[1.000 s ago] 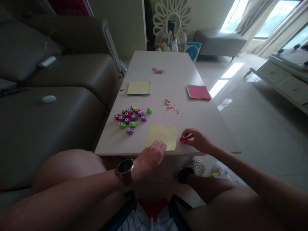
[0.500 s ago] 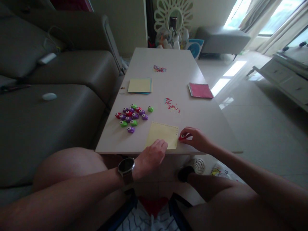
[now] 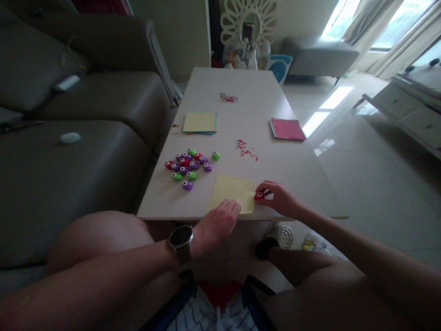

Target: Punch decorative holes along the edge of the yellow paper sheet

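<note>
Head view: right hand (image 3: 280, 198) pinches a small red paper punch (image 3: 259, 195) at the right edge of a yellow paper sheet (image 3: 231, 193). Left hand (image 3: 215, 226), fingers curled, pins the sheet's near edge. Thin and floppy, the sheet likely needs that flat hold beside the punch.

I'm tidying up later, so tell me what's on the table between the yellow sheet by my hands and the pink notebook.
In the head view, a scatter of tiny red bits lies between the yellow sheet and the pink notebook; otherwise bare table.
</note>
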Motion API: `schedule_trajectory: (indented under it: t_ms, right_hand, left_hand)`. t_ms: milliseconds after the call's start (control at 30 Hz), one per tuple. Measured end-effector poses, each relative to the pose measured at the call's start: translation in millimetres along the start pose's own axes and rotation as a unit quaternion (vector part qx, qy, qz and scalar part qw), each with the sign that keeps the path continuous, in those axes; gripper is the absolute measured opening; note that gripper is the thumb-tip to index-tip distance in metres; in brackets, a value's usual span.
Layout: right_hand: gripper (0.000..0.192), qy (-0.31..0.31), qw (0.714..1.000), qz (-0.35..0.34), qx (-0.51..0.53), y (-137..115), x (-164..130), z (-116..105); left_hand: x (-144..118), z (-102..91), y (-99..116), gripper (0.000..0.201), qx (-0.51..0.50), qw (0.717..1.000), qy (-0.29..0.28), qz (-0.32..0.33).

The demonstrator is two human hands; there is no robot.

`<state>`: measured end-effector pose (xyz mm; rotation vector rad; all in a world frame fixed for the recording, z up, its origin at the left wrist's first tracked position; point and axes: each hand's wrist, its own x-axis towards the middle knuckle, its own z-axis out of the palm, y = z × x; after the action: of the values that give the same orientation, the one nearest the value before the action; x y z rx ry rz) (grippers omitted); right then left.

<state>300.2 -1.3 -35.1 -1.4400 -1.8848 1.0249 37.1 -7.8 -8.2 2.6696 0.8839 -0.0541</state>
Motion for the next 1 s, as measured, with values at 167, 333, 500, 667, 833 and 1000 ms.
schedule_trajectory:
  t_ms: [167, 333, 500, 667, 833, 1000]
  right_hand:
    - [0.012, 0.006, 1.000, -0.002, -0.018, 1.4, -0.2, 1.1]
    - [0.013, 0.005, 0.999, -0.004, -0.038, -1.1, -0.7, 1.2]
    - [0.014, -0.001, 1.000, -0.002, -0.030, -3.7, -1.3, 1.5]
    - [0.014, -0.005, 0.999, -0.002, -0.048, -4.5, -1.6, 2.6]
    - [0.012, 0.001, 1.000, -0.010, -0.029, -2.9, -1.0, 2.1]
    - [0.014, -0.002, 1.000, -0.018, -0.005, -3.3, -1.8, 1.9]
  left_hand:
    - [-0.8, 1.9, -0.7, 0.022, 0.000, 1.000, 0.007, 0.003]
    - [-1.2, 1.5, -0.3, 0.021, 0.004, 1.000, 0.007, 0.005]
    - [-0.8, 3.7, -0.6, 0.021, 0.005, 1.000, 0.009, 0.009]
    - [-0.7, 4.1, -0.9, 0.024, -0.001, 1.000, 0.002, 0.003]
    - [-1.2, 4.6, -0.8, 0.022, 0.009, 1.000, 0.005, 0.006]
    - [-1.5, 1.1, -0.2, 0.020, 0.010, 1.000, 0.004, 0.014]
